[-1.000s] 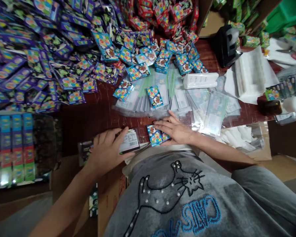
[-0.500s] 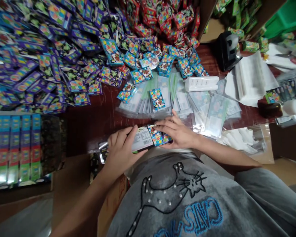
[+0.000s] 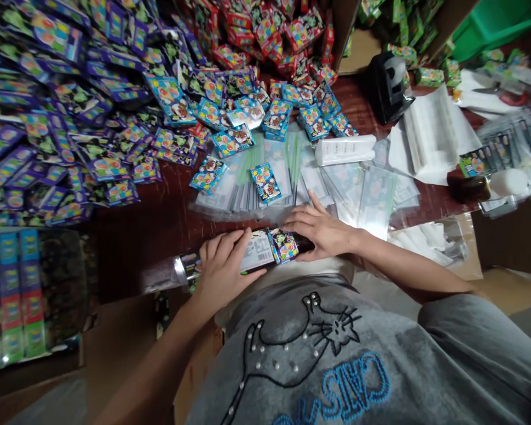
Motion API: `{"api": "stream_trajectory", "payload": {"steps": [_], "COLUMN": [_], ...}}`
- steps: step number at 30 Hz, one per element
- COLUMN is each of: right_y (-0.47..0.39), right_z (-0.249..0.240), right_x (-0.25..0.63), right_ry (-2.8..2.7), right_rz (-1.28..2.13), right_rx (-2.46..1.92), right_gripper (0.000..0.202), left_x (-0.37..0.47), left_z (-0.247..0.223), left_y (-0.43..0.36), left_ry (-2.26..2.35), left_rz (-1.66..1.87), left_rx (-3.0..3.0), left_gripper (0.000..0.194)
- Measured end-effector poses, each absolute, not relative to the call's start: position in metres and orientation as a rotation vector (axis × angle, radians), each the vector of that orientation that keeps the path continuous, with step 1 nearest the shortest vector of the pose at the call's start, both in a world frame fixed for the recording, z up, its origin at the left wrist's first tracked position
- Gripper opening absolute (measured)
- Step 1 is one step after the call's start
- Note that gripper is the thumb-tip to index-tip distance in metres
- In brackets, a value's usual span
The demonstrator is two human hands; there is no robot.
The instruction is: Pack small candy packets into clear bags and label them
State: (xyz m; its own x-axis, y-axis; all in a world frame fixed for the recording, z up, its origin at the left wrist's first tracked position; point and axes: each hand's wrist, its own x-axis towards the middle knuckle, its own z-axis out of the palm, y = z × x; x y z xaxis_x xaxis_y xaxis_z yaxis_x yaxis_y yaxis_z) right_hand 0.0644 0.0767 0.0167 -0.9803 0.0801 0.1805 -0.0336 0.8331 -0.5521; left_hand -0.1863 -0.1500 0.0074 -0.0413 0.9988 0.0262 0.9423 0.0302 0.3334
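A long, flat clear plastic pack with a white barcode label and black printing lies along the table edge against my shirt. My left hand grips its left part, fingers over the top and thumb stretched along the near side. Just right of the label shows a small purple box with a green figure. My right hand spans the pack's right end, fingertips at the far side and thumb at the near side, one finger raised. A dark end shows under its palm. A blue box lies beyond the hands.
Flat clear bags fan across the table. Behind are piles of purple boxes, red boxes and several blue ones. At right stand a black tape dispenser and a white packet. Filled strips lie at left.
A blue box that showed beside the label is out of sight. The purple box has moved left to the label's edge. The view has turned slightly right.
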Motion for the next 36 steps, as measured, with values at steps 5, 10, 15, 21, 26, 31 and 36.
{"api": "stream_trajectory", "payload": {"steps": [5, 10, 15, 21, 26, 31, 36], "right_y": [0.098, 0.117, 0.131, 0.142, 0.148, 0.153, 0.148], "right_z": [0.029, 0.051, 0.066, 0.067, 0.066, 0.068, 0.073], "right_x": [0.059, 0.064, 0.072, 0.069, 0.074, 0.087, 0.096], "right_ry": [-2.696, -2.573, -2.471, -2.580, -2.715, -2.724, -2.620], "right_rz": [1.011, 1.102, 1.200, 1.060, 0.802, 0.651, 0.614], "right_rx": [0.035, 0.057, -0.007, 0.020, -0.010, -0.213, -0.444], "right_gripper": [0.073, 0.074, 0.074, 0.073, 0.071, 0.070, 0.073], "left_x": [-0.184, -0.180, -0.180, -0.171, -0.157, -0.152, -0.150], "left_z": [0.018, 0.032, 0.043, 0.054, 0.057, 0.056, 0.063], "left_y": [-0.143, -0.129, -0.113, -0.092, -0.072, -0.057, -0.044], "left_ry": [2.024, 2.094, 2.067, 2.076, 2.171, 2.167, 2.194], "left_rz": [0.526, 0.625, 0.691, 0.717, 0.636, 0.589, 0.603], "left_rx": [1.953, 1.856, 1.880, 1.924, 1.960, 2.041, 2.023], "left_gripper": [0.102, 0.107, 0.107, 0.104, 0.091, 0.091, 0.091]}}
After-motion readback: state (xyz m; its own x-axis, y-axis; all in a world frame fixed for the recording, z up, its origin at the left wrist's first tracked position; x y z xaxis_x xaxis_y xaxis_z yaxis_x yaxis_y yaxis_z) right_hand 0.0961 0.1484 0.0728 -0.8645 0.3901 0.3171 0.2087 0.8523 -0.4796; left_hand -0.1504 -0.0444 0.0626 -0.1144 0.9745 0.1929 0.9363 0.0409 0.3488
